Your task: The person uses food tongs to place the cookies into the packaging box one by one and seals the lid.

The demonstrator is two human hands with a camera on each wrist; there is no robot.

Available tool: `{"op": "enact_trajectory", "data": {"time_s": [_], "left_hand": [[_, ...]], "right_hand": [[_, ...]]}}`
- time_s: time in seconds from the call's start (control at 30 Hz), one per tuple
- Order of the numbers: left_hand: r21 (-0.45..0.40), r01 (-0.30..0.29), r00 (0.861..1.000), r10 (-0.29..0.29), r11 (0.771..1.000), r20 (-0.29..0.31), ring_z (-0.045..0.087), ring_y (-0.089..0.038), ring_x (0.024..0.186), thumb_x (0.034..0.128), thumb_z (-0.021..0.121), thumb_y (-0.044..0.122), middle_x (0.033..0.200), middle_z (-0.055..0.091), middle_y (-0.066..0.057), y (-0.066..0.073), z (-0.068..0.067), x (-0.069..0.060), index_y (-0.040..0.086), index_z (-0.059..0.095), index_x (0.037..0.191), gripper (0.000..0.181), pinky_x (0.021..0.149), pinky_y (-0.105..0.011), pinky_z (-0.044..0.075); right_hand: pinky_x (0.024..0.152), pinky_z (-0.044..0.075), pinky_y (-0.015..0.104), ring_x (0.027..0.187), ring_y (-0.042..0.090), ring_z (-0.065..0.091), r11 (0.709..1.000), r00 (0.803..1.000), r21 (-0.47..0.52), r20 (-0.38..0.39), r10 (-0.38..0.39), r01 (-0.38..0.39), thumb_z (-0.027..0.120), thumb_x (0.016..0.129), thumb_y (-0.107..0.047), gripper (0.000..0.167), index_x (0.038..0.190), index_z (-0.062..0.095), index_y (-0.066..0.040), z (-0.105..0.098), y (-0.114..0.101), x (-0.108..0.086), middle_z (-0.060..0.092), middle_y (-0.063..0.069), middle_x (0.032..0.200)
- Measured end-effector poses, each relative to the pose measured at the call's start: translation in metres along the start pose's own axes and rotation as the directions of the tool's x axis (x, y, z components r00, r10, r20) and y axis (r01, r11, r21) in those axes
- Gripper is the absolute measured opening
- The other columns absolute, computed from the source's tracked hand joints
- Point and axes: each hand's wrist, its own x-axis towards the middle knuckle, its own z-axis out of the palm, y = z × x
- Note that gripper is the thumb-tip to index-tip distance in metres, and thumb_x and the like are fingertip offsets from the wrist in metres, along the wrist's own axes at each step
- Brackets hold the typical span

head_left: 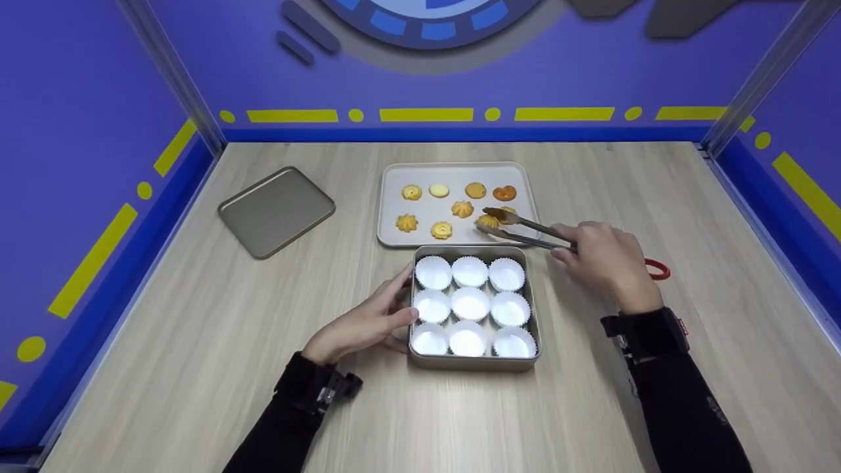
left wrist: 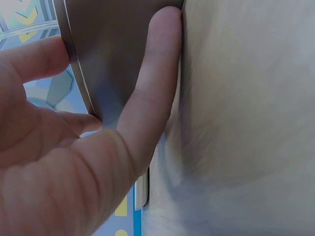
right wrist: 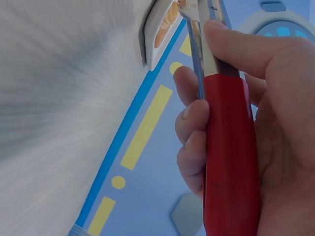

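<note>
My right hand point(head_left: 608, 259) grips metal tongs point(head_left: 535, 230) with a red handle point(right wrist: 230, 152). The tongs' tips are apart at a ridged cookie point(head_left: 487, 221) on a pale tray point(head_left: 392, 177); whether they touch it I cannot tell. Beside the tray's near edge, a rectangular tin point(head_left: 470, 362) holds white paper cups point(head_left: 470, 303). My left hand point(head_left: 368, 322) rests against the tin's left side, thumb at the rim. In the left wrist view, its extended fingers point(left wrist: 157, 73) touch the tin's wall point(left wrist: 113, 54).
Several other cookies point(head_left: 462, 209) of different shapes lie spread over the pale tray. A grey-brown lid or shallow tray point(head_left: 276, 210) lies at the back left of the wooden table point(head_left: 197, 341). Blue walls point(head_left: 420, 85) with yellow marks enclose the back and sides.
</note>
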Motion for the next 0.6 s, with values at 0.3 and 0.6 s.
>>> {"op": "enact_trajectory", "data": {"time_s": [0.3,0.6], "left_hand": [[-0.012,-0.007,1.000,0.007,1.000,0.008,0.065,-0.039,0.120,0.1085,0.060,0.018,0.176,-0.006,-0.013,-0.0022,-0.0006,0.0015,0.037,0.001,0.172,0.089,0.082,-0.051,0.069],[0.004,-0.029,0.999,0.029,1.000,0.013,0.061,-0.039,0.125,0.1078,0.060,0.018,0.177,-0.006,-0.013,-0.0023,-0.0009,0.0020,0.033,0.000,0.172,0.090,0.081,-0.050,0.069]], "right_hand": [[0.059,0.045,0.043,0.078,0.027,0.058,1.000,1.000,0.003,0.012,-0.002,0.002,0.074,0.098,-0.031,0.038,0.135,0.071,-0.022,0.0021,-0.0003,0.0018,0.060,0.004,0.081],[0.062,0.051,0.051,0.082,0.031,0.061,1.000,1.000,0.000,0.017,0.009,-0.009,0.074,0.099,-0.032,0.052,0.147,0.066,-0.018,0.0018,-0.0017,0.0014,0.068,0.013,0.092]]}}
